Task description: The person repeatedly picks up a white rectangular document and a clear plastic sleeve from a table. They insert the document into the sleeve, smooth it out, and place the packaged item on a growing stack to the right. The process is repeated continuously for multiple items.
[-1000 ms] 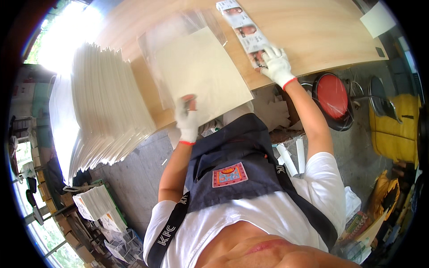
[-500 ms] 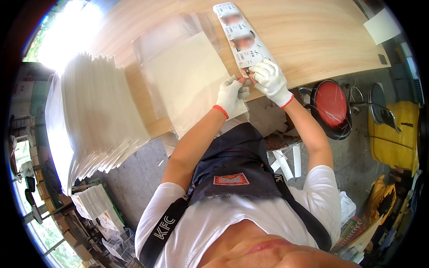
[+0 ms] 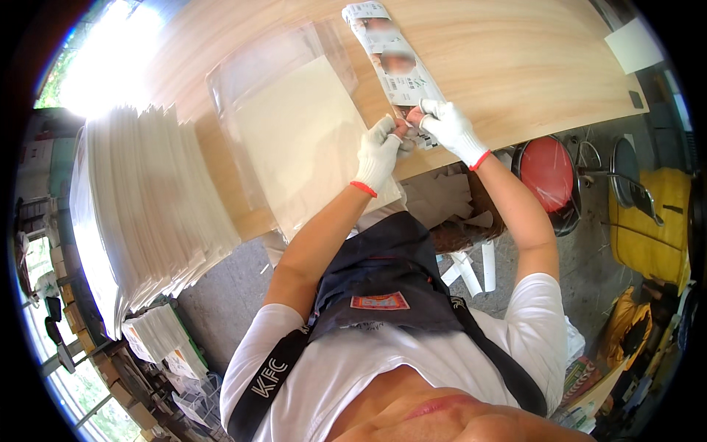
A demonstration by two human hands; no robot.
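Note:
A long stack of printed label strips lies slantwise on the wooden table, its near end under my fingers. My left hand, in a white knit glove with bare fingertips, is closed in a pinch over that end. My right hand, gloved the same way, pinches just beside it, the two sets of fingertips almost meeting. Whatever is between the fingertips is too small to make out. Left of the strips a cream sheet stack rests on the table, with clear plastic sleeves around and beyond it, near my left wrist.
A tall pile of white sheets or sleeves stands at the left. Below the table's near edge, on the right, are scraps in a bin, a red round stool and a yellow bundle. Bright window light comes from the far left.
My right hand has turned and its fingers have drawn together near the strips' end. A patterned patch of strip now shows below the fingertips. The view has shifted slightly.

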